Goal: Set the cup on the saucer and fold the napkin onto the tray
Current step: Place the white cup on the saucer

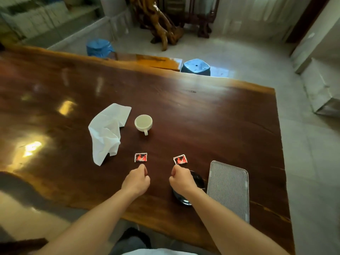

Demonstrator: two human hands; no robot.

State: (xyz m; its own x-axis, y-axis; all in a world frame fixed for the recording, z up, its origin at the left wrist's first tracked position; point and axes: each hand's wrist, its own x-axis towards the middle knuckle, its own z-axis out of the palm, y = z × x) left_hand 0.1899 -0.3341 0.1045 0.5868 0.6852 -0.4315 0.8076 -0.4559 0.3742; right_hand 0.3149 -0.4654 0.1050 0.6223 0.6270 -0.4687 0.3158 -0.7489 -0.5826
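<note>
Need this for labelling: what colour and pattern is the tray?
The tray is silver-grey with fine parallel ribs; best in the head view.

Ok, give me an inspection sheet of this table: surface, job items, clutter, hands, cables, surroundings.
Surface: glossy dark wooden table, glare at left.
Job's things: cup upright on bare wood, not on the saucer, which the right arm partly hides; napkin crumpled; tray near right edge.
Clutter: left sachet, right sachet, both red.
Hands: left hand curled, holding nothing; right hand curled at right sachet's edge, contact unclear.
Cables: nothing seen.
Surroundings: blue stool, carved wood piece, tiled floor.
</note>
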